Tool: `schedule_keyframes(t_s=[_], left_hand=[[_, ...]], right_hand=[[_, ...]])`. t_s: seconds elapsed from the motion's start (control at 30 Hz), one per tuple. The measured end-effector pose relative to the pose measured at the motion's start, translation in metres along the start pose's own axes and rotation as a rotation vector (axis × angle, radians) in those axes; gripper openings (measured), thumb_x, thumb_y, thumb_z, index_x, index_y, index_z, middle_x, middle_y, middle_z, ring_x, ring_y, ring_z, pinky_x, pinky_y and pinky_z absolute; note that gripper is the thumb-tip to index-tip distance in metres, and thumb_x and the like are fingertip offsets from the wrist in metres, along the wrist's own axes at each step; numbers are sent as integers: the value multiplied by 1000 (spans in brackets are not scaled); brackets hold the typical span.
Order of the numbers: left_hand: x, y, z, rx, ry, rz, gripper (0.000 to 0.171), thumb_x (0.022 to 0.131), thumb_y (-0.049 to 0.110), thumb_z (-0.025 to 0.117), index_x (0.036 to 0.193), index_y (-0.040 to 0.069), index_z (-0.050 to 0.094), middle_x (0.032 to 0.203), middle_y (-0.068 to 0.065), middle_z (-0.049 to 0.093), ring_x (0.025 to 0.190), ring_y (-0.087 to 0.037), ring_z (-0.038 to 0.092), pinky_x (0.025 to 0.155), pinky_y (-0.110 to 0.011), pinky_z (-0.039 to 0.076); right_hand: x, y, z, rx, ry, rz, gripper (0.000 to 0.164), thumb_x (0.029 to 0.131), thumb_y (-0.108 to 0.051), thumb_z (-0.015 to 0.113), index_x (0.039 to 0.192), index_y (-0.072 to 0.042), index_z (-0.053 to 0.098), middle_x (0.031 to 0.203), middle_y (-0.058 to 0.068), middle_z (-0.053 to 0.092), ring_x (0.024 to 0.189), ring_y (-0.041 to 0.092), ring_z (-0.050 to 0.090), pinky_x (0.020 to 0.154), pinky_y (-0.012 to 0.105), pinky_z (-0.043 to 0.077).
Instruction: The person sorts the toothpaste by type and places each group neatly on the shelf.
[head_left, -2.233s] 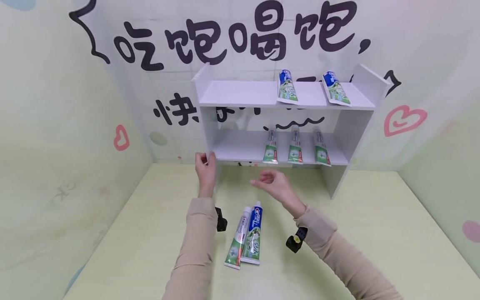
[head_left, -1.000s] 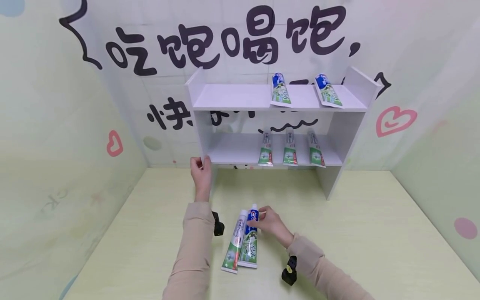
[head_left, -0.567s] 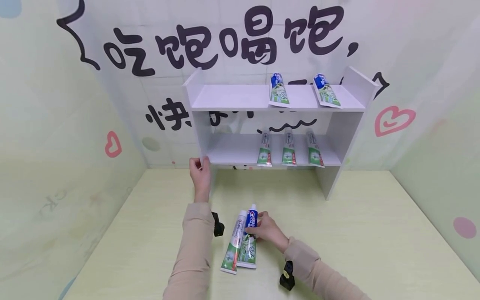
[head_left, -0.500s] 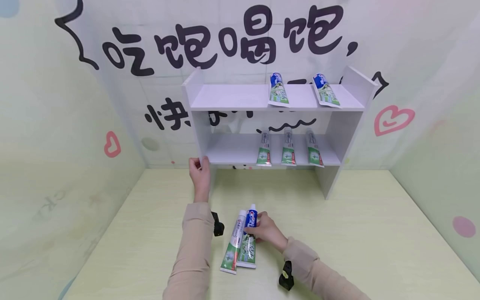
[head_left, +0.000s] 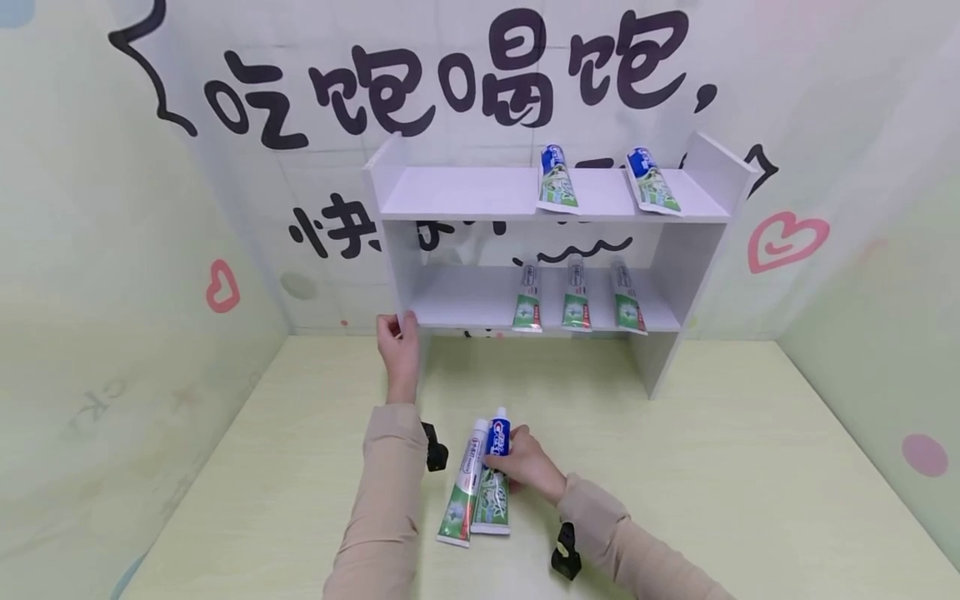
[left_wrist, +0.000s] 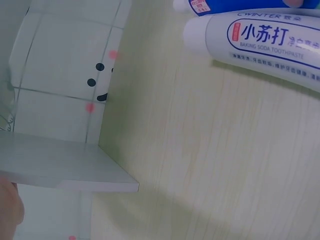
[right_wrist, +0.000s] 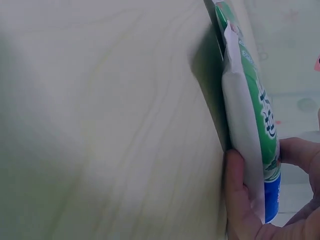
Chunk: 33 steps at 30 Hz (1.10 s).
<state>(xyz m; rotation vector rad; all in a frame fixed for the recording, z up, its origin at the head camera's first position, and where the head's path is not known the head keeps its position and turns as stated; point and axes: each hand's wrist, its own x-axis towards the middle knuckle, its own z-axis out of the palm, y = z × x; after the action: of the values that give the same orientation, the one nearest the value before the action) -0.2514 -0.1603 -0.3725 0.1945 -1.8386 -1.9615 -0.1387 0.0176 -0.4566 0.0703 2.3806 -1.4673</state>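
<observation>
In the head view my left hand (head_left: 400,354) grips the front edge of the white shelf's (head_left: 408,250) left side panel, its fingers curled at the board. My right hand (head_left: 531,462) pinches a blue and green toothpaste tube (head_left: 492,504) with thumb and fingers on either side. The right wrist view shows that tube (right_wrist: 260,105) close to the table, fingers under its near side. Against its left lies a white and green toothpaste tube (head_left: 460,500), cap toward the shelf; the left wrist view shows its white cap and printed label.
Two blue and green toothpaste tubes (head_left: 557,187) lie on the top board. Several white and green tubes (head_left: 576,304) lie along the middle board, right of centre. The pale table (head_left: 712,467) meets printed walls at the back and sides.
My right hand has come down from below the middle board to the blue and green tube and taken hold of it. The tubes have shifted slightly left in view. My left hand stays on the shelf.
</observation>
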Motion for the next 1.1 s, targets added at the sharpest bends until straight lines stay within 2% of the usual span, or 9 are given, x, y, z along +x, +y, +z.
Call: schedule_keyframes(t_s=[0.1, 0.33, 0.43, 0.67, 0.9, 1.1], left_hand=[[1, -2, 0, -4, 1, 1, 14, 93, 15, 48, 83, 11, 39, 89, 0, 44, 88, -13, 42, 75, -25, 38], [13, -26, 1, -16, -2, 11, 15, 93, 22, 49, 86, 13, 39, 92, 1, 44, 91, -14, 42, 77, -26, 38], [15, -30, 4, 0, 3, 31, 15, 93, 23, 48, 88, 12, 39, 93, 0, 44, 92, -14, 43, 77, -27, 39], [16, -30, 3, 1, 35, 48, 16, 93, 22, 49, 86, 12, 39, 90, 2, 44, 89, -13, 42, 75, -26, 37], [5, -7, -3, -16, -13, 0, 14, 93, 15, 48, 84, 10, 39, 91, -1, 44, 89, -14, 42, 76, -26, 37], [15, -27, 2, 15, 16, 37, 15, 93, 20, 48, 88, 9, 40, 92, 0, 45, 90, -14, 43, 77, -26, 39]], right_hand=[[0, 1, 0, 15, -1, 6, 55, 82, -19, 66, 116, 9, 33, 92, 19, 54, 63, 19, 59, 51, 29, 52], [1, 5, 0, 38, -17, 25, 55, 81, -19, 66, 116, 9, 34, 91, 18, 55, 64, 20, 59, 53, 29, 52], [1, 5, -2, 39, -20, 23, 55, 82, -19, 65, 116, 9, 33, 91, 19, 55, 64, 20, 59, 53, 29, 52], [2, 4, -1, 36, -35, 24, 53, 82, -20, 65, 115, 7, 33, 92, 18, 55, 63, 19, 60, 54, 29, 52], [1, 4, 2, 31, -27, 32, 55, 82, -20, 65, 117, 8, 33, 93, 18, 56, 64, 20, 60, 53, 29, 52], [1, 4, 1, 30, -21, 32, 55, 83, -19, 64, 117, 9, 32, 92, 19, 55, 63, 20, 60, 53, 29, 53]])
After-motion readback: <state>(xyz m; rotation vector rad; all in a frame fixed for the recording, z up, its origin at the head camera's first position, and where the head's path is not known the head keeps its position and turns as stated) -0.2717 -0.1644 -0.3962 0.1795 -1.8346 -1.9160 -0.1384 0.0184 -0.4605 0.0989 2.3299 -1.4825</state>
